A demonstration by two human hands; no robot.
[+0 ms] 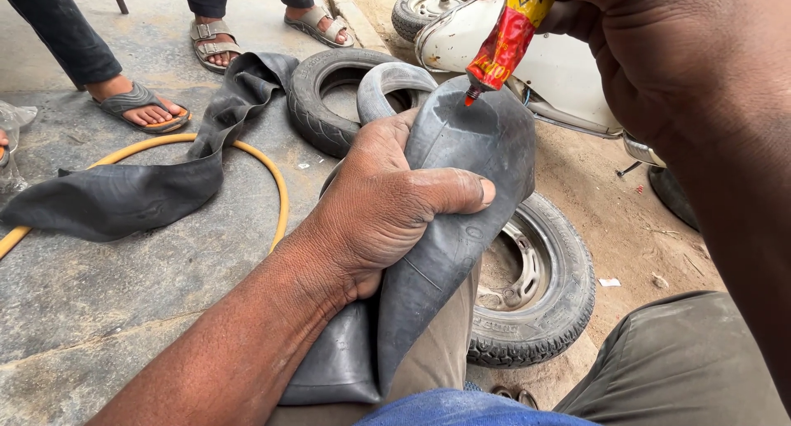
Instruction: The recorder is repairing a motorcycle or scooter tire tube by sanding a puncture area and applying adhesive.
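Note:
My left hand (387, 203) grips a folded black rubber inner tube (461, 220) draped over my knee, thumb lying across its face. My right hand (659, 55), close to the camera at the upper right, squeezes a red and yellow glue tube (507, 39). The tube's nozzle touches the top of the inner tube, where a wet shiny patch shows.
A small wheel with tyre and metal rim (535, 286) lies on the ground under the inner tube. A loose tyre (329, 96), another black inner tube (140, 187) and a yellow hose (276, 187) lie on the concrete. A white scooter (560, 72) stands behind. Other people's sandalled feet (140, 105) are at top left.

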